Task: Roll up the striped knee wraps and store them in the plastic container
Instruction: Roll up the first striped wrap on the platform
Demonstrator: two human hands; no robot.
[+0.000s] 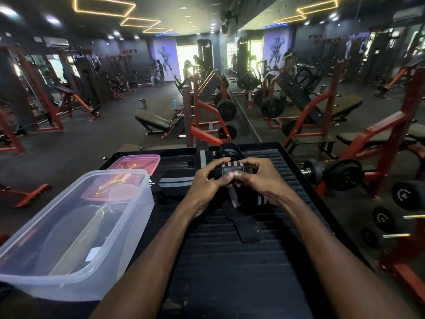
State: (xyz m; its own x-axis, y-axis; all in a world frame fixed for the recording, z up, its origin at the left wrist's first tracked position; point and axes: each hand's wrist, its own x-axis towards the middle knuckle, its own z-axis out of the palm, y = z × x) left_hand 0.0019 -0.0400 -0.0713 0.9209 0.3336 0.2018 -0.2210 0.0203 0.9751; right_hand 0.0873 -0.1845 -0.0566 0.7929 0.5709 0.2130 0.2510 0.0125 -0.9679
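Observation:
A black knee wrap with grey stripes (230, 169) is partly rolled between both hands above the black ribbed platform (230, 261). My left hand (208, 180) grips the roll from the left. From the right, my right hand (255, 178) pinches it with thumb and fingertips. The wrap's loose tail (243, 222) trails toward me across the platform. More striped wraps (177, 180) lie flat to the left, and others (220, 151) are piled at the far edge. The clear plastic container (128, 226) stands open at the left, nothing visible inside it.
A pink lid (135, 162) lies behind the container. Dumbbells (345, 173) rest on a rack to the right. Red-framed gym machines, benches and weight plates fill the floor beyond, with a mirror wall at the right. People stand far at the back.

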